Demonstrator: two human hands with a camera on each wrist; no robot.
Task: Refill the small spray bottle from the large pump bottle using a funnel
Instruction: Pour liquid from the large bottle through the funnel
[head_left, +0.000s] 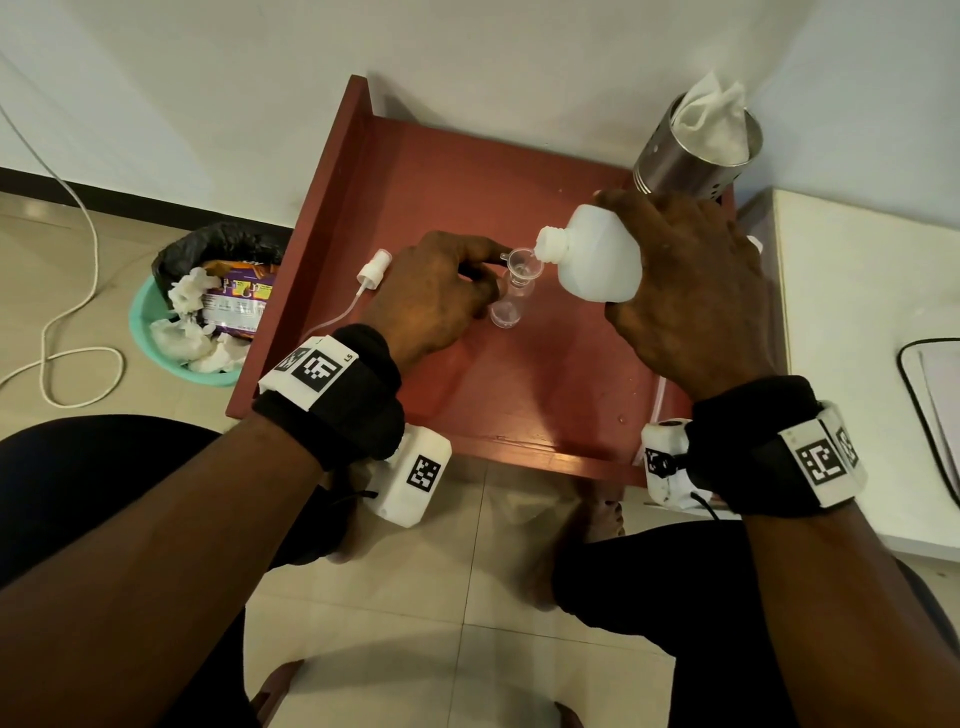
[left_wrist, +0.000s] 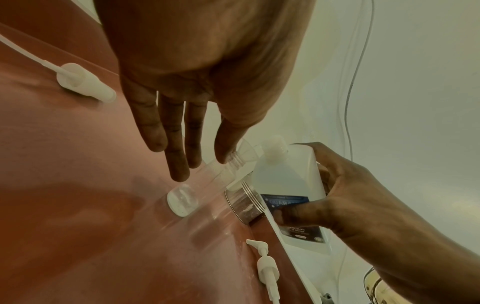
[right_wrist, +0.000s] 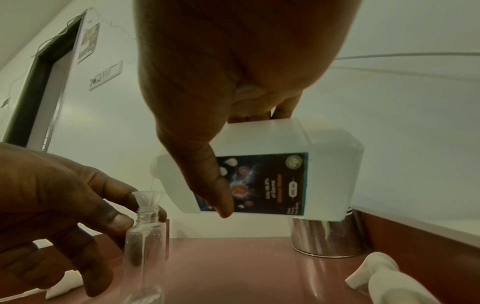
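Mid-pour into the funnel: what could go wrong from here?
1. The funnel is small and the large bottle has a wide mouth held at its rim; more tilt by the right hand may overshoot onto the red table.
2. The left hand steadies the small spray bottle only near the neck; a nudge could tip it.
3. The small bottle is clear and narrow, so overflow may come quickly.

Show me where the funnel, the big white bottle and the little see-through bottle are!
funnel (right_wrist: 148, 197): right wrist view, on its cone.
big white bottle (head_left: 597, 249): head view, on its white shoulder near the neck.
little see-through bottle (right_wrist: 145, 246): right wrist view, on its clear body below the neck.
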